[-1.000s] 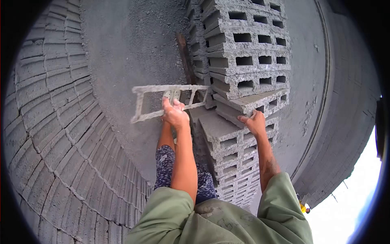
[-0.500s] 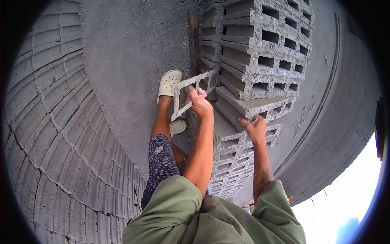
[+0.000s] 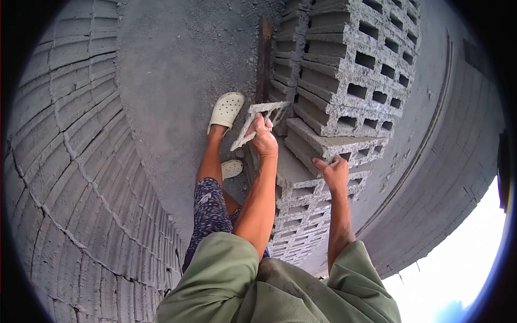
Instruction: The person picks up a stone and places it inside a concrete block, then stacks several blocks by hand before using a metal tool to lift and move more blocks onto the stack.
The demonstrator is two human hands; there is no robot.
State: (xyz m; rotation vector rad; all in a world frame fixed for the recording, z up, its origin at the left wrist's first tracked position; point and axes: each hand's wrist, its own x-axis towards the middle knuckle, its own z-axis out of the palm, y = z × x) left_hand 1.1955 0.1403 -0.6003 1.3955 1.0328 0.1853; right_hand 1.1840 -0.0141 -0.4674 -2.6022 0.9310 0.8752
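My left hand point(image 3: 264, 141) is closed around a thin grey frame point(image 3: 267, 106) crusted with cement, which has several openings divided by crossbars. The frame is tilted beside the stack, near my foot. My right hand point(image 3: 335, 173) grips the near edge of a concrete hollow block point(image 3: 350, 141), its thumb against the side and its fingers at an opening. That block lies at an angle on top of the lower stacked blocks point(image 3: 301, 191), touching the taller stack behind it. My right fingertips are partly hidden in the opening.
A taller stack of hollow blocks point(image 3: 344, 70) rises beyond the gripped one. A wooden plank point(image 3: 264, 59) lies along its base. Another long wall of stacked blocks point(image 3: 81, 177) stands at left. Gritty ground point(image 3: 177, 70) runs between, with my pale clogs point(image 3: 226, 110) on it.
The frame in my left hand has turned and tilted, so its openings look narrower. My right hand keeps its grip on the block. The whole view has shifted slightly.
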